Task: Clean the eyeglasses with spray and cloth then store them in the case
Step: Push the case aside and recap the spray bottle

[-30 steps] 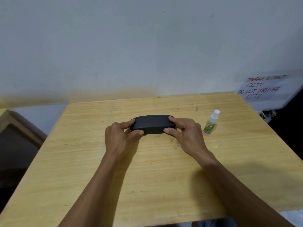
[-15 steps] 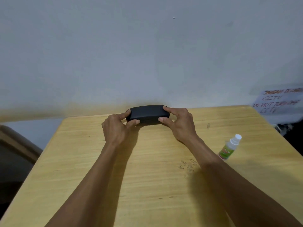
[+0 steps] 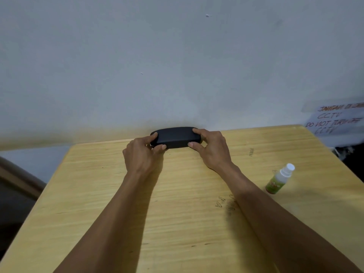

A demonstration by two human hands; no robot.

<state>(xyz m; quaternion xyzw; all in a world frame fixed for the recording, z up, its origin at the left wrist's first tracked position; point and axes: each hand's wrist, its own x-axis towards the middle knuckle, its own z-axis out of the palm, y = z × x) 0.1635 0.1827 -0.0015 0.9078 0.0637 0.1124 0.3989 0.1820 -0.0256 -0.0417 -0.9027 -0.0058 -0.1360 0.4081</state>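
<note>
A closed black glasses case [image 3: 175, 136] lies at the far edge of the wooden table [image 3: 177, 213], close to the wall. My left hand [image 3: 140, 154] grips its left end between thumb and fingers. My right hand [image 3: 211, 148] grips its right end the same way. A small spray bottle [image 3: 279, 179] with a white cap and green label stands on the table to the right of my right forearm. No eyeglasses and no cloth show in the head view.
A pale wall rises straight behind the table. A handwritten CCTV paper notice [image 3: 334, 119] hangs on it at the right. A dark chair or frame [image 3: 17, 190] sits beyond the table's left edge. Pen scribbles mark the tabletop near my right forearm.
Both hands have carried the case away from me, from the table's middle to its far edge by the wall. The bottle has stayed put.
</note>
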